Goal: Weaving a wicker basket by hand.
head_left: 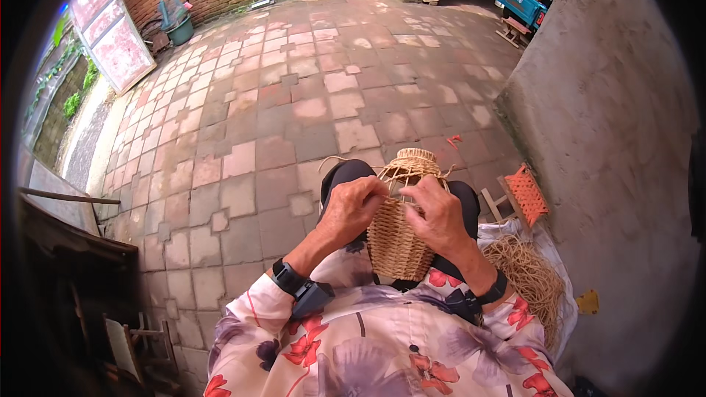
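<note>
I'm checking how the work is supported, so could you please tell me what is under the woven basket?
The woven basket rests on the person's lap, between dark-trousered knees. The left hand and right hand grip its upper part. Its base is hidden behind the floral shirt.

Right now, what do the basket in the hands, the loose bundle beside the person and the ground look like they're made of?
Basket: woven tan plant fibre or cord, matte, with visible rows of weave; exact fibre unclear. Loose bundle: the same tan strands, thin and tangled, probably the weaving material. Ground: square pavers in faded red and grey, likely concrete or brick, worn and dull. Left hand and right hand grip strands at the basket.
</note>
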### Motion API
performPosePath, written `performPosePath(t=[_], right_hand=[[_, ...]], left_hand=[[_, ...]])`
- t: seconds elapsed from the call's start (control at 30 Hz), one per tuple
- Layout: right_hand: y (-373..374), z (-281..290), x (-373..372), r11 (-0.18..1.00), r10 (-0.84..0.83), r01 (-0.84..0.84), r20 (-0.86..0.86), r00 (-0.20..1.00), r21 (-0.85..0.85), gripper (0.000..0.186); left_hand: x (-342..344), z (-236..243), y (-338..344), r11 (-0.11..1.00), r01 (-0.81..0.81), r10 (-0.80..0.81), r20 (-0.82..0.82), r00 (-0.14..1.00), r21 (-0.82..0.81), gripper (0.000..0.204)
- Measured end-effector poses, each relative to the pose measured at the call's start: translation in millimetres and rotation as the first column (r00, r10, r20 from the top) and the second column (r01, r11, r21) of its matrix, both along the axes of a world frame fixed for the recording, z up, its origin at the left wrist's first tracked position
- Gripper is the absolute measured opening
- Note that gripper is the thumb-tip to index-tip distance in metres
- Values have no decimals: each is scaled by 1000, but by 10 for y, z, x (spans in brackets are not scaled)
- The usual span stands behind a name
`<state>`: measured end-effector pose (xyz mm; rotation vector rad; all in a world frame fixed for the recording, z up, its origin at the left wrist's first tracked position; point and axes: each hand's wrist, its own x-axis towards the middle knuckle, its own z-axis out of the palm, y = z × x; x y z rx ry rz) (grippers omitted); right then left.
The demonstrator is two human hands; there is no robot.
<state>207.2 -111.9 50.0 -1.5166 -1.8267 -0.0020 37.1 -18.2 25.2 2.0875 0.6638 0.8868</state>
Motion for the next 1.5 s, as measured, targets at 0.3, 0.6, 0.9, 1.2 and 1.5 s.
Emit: performPosePath(t=[0.3,0.6,0.9,1.2,1.5], right_hand=[[179,-58,-7,978,85,-125,-233,969,-166,7],[182,-56,56,966,142,-197,-289,947,-169,9],[118,-56,125,946,127,-233,-402,907,-226,10],[68,-48,139,960,69,-175,-425,903,-217,13],[255,-50,-174,963,270,-268,-60,961,43,12]], left_hand=[[-115,-171,205,995,21,-14,-82,997,93,21],[-136,-99,168,942,68,-6,-187,982,328,10],[-52,-154,48,984,102,-104,6,995,144,21],[5,-228,-13,889,77,-40,92,995,-451,25],[44,-344,-6,841,173,-98,171,980,-512,19]])
